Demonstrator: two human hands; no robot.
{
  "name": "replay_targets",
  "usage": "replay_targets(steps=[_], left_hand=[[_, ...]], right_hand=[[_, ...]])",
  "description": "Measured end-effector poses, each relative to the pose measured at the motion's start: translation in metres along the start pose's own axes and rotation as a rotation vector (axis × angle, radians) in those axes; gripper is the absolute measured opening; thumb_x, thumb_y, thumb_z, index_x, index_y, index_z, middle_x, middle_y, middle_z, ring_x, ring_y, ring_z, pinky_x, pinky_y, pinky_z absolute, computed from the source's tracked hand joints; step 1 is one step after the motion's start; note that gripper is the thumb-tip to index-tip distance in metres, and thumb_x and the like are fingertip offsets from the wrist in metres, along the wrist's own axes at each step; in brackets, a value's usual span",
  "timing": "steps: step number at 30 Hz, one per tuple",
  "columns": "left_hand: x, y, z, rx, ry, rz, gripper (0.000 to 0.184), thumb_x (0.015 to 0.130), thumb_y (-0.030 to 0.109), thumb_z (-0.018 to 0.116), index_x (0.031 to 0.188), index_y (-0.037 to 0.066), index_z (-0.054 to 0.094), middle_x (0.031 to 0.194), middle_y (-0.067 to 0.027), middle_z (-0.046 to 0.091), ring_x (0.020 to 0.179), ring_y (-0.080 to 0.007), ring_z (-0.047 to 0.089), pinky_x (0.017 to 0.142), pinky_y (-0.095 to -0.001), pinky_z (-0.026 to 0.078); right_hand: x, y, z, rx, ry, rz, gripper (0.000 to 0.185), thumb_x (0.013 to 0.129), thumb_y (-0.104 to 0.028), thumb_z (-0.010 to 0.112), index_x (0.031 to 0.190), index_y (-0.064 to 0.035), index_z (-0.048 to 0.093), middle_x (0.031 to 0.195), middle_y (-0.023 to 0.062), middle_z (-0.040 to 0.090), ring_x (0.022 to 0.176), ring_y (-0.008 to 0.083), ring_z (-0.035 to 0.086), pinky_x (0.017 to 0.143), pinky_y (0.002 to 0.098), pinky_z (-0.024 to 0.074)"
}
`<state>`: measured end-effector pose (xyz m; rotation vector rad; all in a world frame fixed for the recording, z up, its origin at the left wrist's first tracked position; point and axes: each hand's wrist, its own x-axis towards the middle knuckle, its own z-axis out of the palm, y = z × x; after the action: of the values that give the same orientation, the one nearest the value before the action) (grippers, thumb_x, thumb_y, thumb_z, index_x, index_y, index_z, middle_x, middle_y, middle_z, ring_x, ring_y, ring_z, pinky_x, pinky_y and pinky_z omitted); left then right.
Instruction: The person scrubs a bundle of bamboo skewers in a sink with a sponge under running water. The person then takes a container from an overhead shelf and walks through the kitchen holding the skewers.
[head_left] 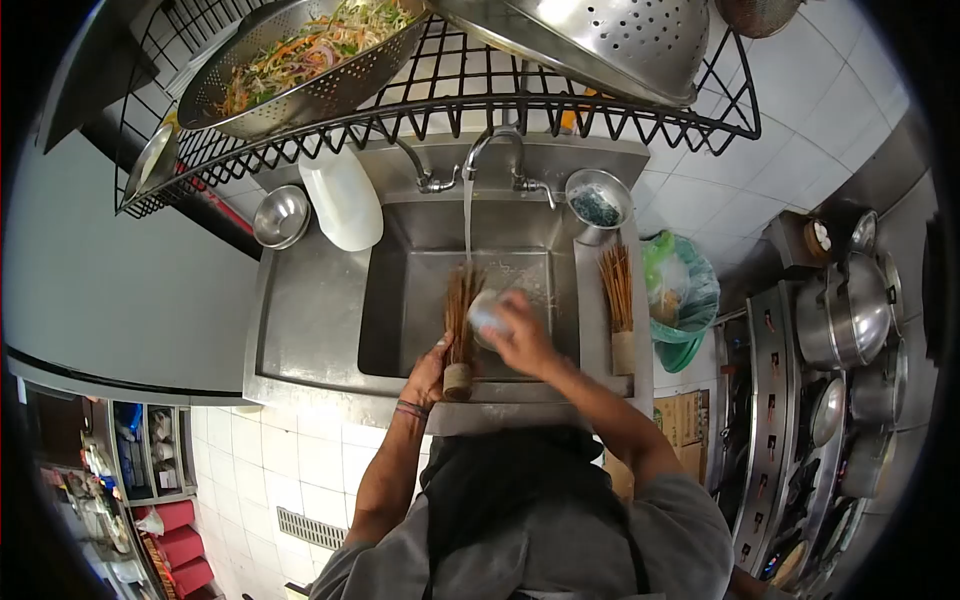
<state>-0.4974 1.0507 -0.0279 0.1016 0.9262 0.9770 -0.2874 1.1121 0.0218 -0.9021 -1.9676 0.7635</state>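
Observation:
My left hand [428, 370] is wrapped round the lower part of a bamboo wok brush [460, 325], whose bristles point up toward the tap. Over the steel sink [395, 280], my right hand [527, 342] grips a whitish, rounded scrubber-like thing [486, 313] beside the bristles; motion blurs it, so its exact kind is unclear. From the tap [507, 132] a stream of water [467, 220] falls near the brush's tips. A second bamboo brush [618, 315] lies on the sink's right ledge.
A white plastic jug [342, 200] and steel bowls [281, 215] stand left of the tap. Right of it sits a bowl with dark scouring material [597, 205]. Overhead, a black wire rack [440, 100] holds colanders. A lined bin [685, 290] and a stove [770, 400] are at right.

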Motion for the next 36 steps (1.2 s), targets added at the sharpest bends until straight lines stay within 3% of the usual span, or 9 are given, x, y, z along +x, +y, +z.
replay_targets(steps=[3, 8, 13, 17, 21, 25, 27, 30, 36], left_hand=[[0.010, 0.001, -0.014, -0.149, -0.098, -0.033, 0.045, 0.107, 0.046, 0.044, 0.121, 0.006, 0.060, 0.102, -0.0123, 0.070, 0.089, -0.0239, 0.070, 0.076, -0.0394, 0.061], [-0.018, -0.002, -0.004, -0.079, -0.254, -0.051, 0.047, 0.106, 0.052, 0.042, 0.123, 0.011, 0.057, 0.094, -0.0113, 0.065, 0.067, -0.0228, 0.063, 0.055, -0.0381, 0.057], [-0.027, -0.008, -0.003, -0.036, -0.184, 0.026, 0.047, 0.103, 0.054, 0.049, 0.121, 0.011, 0.057, 0.093, -0.0105, 0.065, 0.066, -0.0217, 0.063, 0.054, -0.0361, 0.057], [-0.025, -0.009, -0.001, -0.026, -0.079, 0.056, 0.043, 0.102, 0.050, 0.054, 0.120, 0.011, 0.057, 0.092, -0.0090, 0.065, 0.064, -0.0209, 0.064, 0.054, -0.0366, 0.057], [-0.020, -0.010, -0.003, -0.017, -0.116, 0.020, 0.039, 0.103, 0.046, 0.053, 0.119, 0.011, 0.057, 0.091, -0.0081, 0.065, 0.063, -0.0211, 0.065, 0.051, -0.0373, 0.056], [-0.030, -0.006, 0.000, 0.044, -0.221, 0.008, 0.042, 0.103, 0.048, 0.052, 0.121, 0.010, 0.057, 0.091, -0.0075, 0.065, 0.061, -0.0207, 0.064, 0.049, -0.0364, 0.055], [-0.033, -0.005, -0.002, -0.004, -0.241, -0.012, 0.046, 0.103, 0.051, 0.051, 0.122, 0.010, 0.057, 0.090, -0.0072, 0.064, 0.061, -0.0205, 0.064, 0.049, -0.0360, 0.055], [-0.043, 0.003, 0.013, 0.129, -0.100, 0.095, 0.054, 0.102, 0.058, 0.049, 0.124, 0.009, 0.057, 0.089, -0.0069, 0.064, 0.062, -0.0191, 0.064, 0.049, -0.0342, 0.055], [-0.015, 0.000, -0.010, 0.032, -0.067, 0.047, 0.054, 0.103, 0.059, 0.046, 0.124, 0.010, 0.058, 0.089, -0.0077, 0.066, 0.062, -0.0166, 0.064, 0.048, -0.0307, 0.055]], right_hand=[[-0.016, -0.043, 0.013, 0.046, -0.266, -0.083, 0.040, 0.090, -0.023, 0.073, 0.128, -0.0147, 0.064, 0.124, 0.0141, 0.057, 0.111, 0.0360, 0.063, 0.092, 0.0436, 0.0541], [0.004, 0.036, 0.027, -0.043, -0.024, 0.008, 0.028, 0.090, -0.022, 0.073, 0.118, -0.0163, 0.071, 0.123, 0.0102, 0.060, 0.111, 0.0328, 0.064, 0.090, 0.0416, 0.0549], [0.039, 0.104, -0.011, -0.170, 0.281, 0.137, 0.029, 0.092, -0.019, 0.071, 0.119, -0.0104, 0.069, 0.115, 0.0136, 0.059, 0.096, 0.0345, 0.065, 0.082, 0.0432, 0.0551], [0.004, 0.042, 0.001, -0.046, 0.094, 0.180, 0.034, 0.092, -0.018, 0.072, 0.123, -0.0071, 0.067, 0.116, 0.0154, 0.057, 0.104, 0.0319, 0.062, 0.090, 0.0395, 0.0521], [-0.010, -0.025, 0.014, -0.018, -0.219, -0.096, 0.037, 0.092, -0.024, 0.073, 0.126, -0.0103, 0.067, 0.130, 0.0173, 0.054, 0.115, 0.0380, 0.060, 0.095, 0.0436, 0.0518], [0.023, 0.042, 0.011, -0.172, -0.053, 0.046, 0.032, 0.094, -0.032, 0.068, 0.121, -0.0146, 0.068, 0.122, 0.0147, 0.059, 0.102, 0.0380, 0.066, 0.085, 0.0467, 0.0547], [0.038, 0.087, 0.001, -0.155, 0.035, 0.183, 0.035, 0.095, -0.030, 0.067, 0.120, -0.0063, 0.067, 0.115, 0.0170, 0.060, 0.095, 0.0380, 0.065, 0.079, 0.0460, 0.0538], [0.049, 0.100, -0.006, -0.203, 0.259, 0.069, 0.035, 0.093, -0.027, 0.069, 0.119, -0.0045, 0.066, 0.112, 0.0167, 0.059, 0.092, 0.0377, 0.065, 0.077, 0.0463, 0.0534], [-0.007, -0.043, 0.010, 0.039, -0.222, -0.009, 0.038, 0.091, -0.023, 0.072, 0.127, -0.0116, 0.066, 0.121, 0.0180, 0.057, 0.113, 0.0379, 0.061, 0.095, 0.0445, 0.0512]])
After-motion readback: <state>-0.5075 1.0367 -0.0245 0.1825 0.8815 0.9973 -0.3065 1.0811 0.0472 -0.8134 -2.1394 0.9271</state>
